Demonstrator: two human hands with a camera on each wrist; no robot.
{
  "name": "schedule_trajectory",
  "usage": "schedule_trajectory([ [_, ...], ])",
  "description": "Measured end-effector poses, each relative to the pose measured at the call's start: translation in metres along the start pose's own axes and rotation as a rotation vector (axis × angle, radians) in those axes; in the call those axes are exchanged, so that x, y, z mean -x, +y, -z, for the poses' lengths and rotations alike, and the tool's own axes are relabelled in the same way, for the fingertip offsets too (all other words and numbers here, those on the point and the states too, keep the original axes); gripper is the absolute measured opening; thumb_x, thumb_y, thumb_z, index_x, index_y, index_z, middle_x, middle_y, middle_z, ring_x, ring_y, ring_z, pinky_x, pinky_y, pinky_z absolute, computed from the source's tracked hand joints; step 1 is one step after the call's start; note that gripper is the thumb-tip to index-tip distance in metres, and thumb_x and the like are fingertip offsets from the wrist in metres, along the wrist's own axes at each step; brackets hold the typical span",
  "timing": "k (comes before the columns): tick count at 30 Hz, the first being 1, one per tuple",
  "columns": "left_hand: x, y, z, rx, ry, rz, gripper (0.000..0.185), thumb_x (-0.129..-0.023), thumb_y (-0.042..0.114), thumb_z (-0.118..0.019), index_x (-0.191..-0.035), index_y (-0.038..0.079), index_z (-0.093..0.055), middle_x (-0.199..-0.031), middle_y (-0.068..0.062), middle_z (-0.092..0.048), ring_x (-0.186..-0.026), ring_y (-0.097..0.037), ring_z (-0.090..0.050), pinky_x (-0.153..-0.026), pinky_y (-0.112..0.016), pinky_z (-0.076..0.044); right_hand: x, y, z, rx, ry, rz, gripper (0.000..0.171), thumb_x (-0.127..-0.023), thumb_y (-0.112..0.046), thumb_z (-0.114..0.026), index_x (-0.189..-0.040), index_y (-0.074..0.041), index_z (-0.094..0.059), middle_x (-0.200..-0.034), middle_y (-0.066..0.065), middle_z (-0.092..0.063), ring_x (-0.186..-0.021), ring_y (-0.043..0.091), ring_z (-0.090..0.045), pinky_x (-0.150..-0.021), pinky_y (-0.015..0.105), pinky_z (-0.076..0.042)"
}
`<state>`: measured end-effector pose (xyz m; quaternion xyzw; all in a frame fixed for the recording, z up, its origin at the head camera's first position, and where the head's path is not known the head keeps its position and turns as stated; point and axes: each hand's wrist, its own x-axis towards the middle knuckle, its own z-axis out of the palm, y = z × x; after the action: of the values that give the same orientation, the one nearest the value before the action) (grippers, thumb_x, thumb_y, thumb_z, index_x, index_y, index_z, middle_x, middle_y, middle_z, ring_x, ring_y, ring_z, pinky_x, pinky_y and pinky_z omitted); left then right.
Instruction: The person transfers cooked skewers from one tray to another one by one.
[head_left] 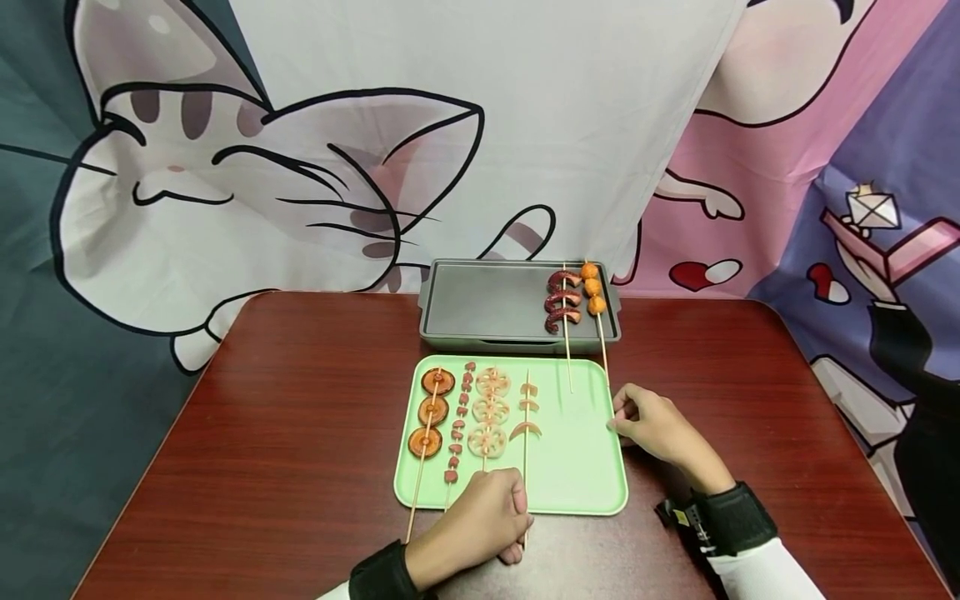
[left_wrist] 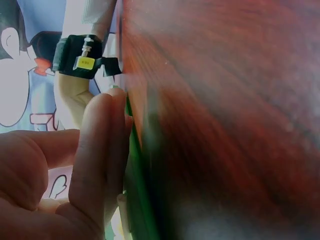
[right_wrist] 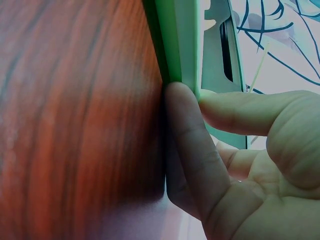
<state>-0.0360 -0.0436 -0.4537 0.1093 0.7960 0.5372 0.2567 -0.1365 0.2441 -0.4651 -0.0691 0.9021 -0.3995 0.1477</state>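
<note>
My right hand pinches the right rim of a light green tray, thumb above and fingers beneath, as the right wrist view shows at the rim. My left hand is at the tray's front edge, fingers bent around the bare lower end of a skewer with pale curved slices. To its left on the tray lie skewers of lotus root slices, small pink meat cubes and brown mushroom caps. In the left wrist view, that skewer is hidden behind the fingers.
Behind the tray stands a grey grill pan. Across its right side lie a dark red octopus skewer and a skewer of orange balls, sticks reaching over the tray. A printed cloth hangs behind the brown table.
</note>
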Motion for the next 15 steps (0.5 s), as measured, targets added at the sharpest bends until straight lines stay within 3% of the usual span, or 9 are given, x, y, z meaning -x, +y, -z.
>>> schedule_trajectory([
  [11,0.001,0.004,0.002,-0.065,0.003,-0.010,0.026,-0.093,-0.001,-0.070,-0.077,0.010,-0.052,-0.052,0.002,-0.059,-0.038,-0.007,-0.059,-0.038,-0.023,-0.052,0.001,0.000,-0.001,-0.011,-0.002,0.007,0.014,-0.093,-0.004,-0.071,-0.100,-0.002,-0.058,-0.086,0.007,-0.064,-0.074,0.016,-0.065,-0.064,0.026,-0.060],
  [15,0.003,0.013,0.009,-0.125,0.040,-0.061,0.026,-0.094,0.005,-0.072,-0.077,0.013,-0.053,-0.050,0.007,-0.057,-0.037,-0.003,-0.056,-0.038,-0.020,-0.049,0.000,0.000,-0.001,-0.007,-0.003,0.001,0.013,-0.093,-0.003,-0.070,-0.100,-0.001,-0.059,-0.085,0.007,-0.065,-0.075,0.015,-0.065,-0.064,0.026,-0.061],
])
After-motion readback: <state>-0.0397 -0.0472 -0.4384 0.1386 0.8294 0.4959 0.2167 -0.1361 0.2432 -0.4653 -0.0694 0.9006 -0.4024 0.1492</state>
